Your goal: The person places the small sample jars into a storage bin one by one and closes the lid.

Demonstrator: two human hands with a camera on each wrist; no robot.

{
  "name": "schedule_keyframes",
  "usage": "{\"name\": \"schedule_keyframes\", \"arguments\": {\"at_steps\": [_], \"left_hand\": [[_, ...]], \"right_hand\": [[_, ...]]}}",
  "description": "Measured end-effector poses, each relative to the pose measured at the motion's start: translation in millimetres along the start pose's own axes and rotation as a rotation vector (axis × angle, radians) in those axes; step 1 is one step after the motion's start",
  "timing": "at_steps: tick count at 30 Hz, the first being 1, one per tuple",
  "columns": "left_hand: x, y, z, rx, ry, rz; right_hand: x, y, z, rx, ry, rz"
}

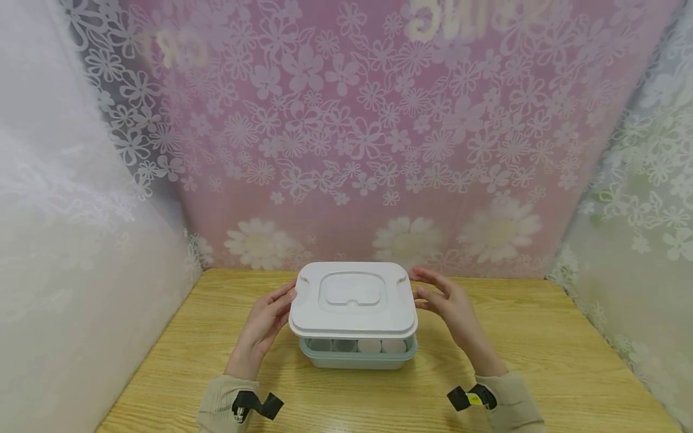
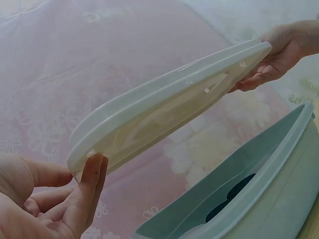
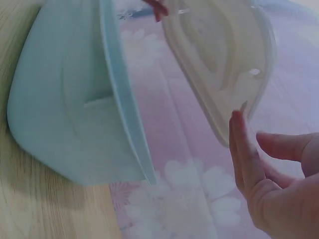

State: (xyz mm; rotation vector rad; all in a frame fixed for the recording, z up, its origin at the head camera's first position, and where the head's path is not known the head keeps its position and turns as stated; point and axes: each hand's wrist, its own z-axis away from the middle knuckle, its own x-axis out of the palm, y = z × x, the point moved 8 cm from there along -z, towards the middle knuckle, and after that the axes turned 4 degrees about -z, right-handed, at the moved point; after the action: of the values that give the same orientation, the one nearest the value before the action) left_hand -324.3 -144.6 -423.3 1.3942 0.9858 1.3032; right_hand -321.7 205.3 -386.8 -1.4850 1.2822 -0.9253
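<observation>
A white lid (image 1: pixel 346 322) with a recessed handle hovers tilted over a pale green box (image 1: pixel 357 361), its near edge raised above the rim. My left hand (image 1: pixel 265 325) pinches the lid's left edge, thumb outside and fingertips under it, as the left wrist view shows. At the opposite edge, my right hand (image 1: pixel 457 313) holds the lid with its fingertips against the underside and thumb at the side. White and grey round-topped things (image 1: pixel 370 346) show in a row inside the box; two dark round shapes (image 2: pixel 234 191) appear in the left wrist view. The lid hides the rest.
The box stands on a wood-grain table (image 1: pixel 541 349). A pink flowered curtain (image 1: pixel 357 150) hangs behind it, and pale sheets (image 1: pixel 97 240) border both sides. Black camera straps (image 1: pixel 251 403) sit on both sleeved wrists.
</observation>
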Motion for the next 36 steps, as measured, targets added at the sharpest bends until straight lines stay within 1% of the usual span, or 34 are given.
{"name": "schedule_keyframes", "arguments": {"at_steps": [2, 5, 8, 10, 14, 23, 27, 32, 36], "left_hand": [[-0.8, -0.7, -0.6, -0.002, 0.007, -0.003], [-0.5, -1.7, -1.2, -0.007, 0.016, -0.012], [0.3, -1.8, -0.5, -0.002, 0.015, -0.034], [0.2, -2.0, 0.0, 0.001, 0.016, -0.061], [-0.8, -3.4, 0.3, -0.015, 0.022, -0.118], [0.5, -0.5, 2.2, 0.001, 0.006, -0.326], [-0.6, -2.9, 0.4, 0.015, 0.04, -0.364], [-1.5, -6.4, -1.5, 0.049, 0.105, -0.405], [-1.4, -10.3, -2.4, 0.058, 0.126, -0.435]], "right_hand": [[1.4, 4.6, 0.0, 0.069, -0.034, -0.035], [3.7, 10.0, 1.2, 0.161, -0.075, -0.06], [5.9, 14.6, 3.0, 0.234, -0.111, -0.038], [6.7, 16.9, 3.8, 0.261, -0.125, -0.018], [6.9, 19.2, 4.6, 0.279, -0.133, 0.009], [5.5, 27.6, 5.3, 0.295, -0.126, 0.045], [6.9, 31.3, 4.7, 0.292, -0.114, 0.075], [10.7, 32.5, 3.8, 0.27, -0.119, 0.105], [9.8, 35.2, 3.4, 0.265, -0.102, 0.147]]}}
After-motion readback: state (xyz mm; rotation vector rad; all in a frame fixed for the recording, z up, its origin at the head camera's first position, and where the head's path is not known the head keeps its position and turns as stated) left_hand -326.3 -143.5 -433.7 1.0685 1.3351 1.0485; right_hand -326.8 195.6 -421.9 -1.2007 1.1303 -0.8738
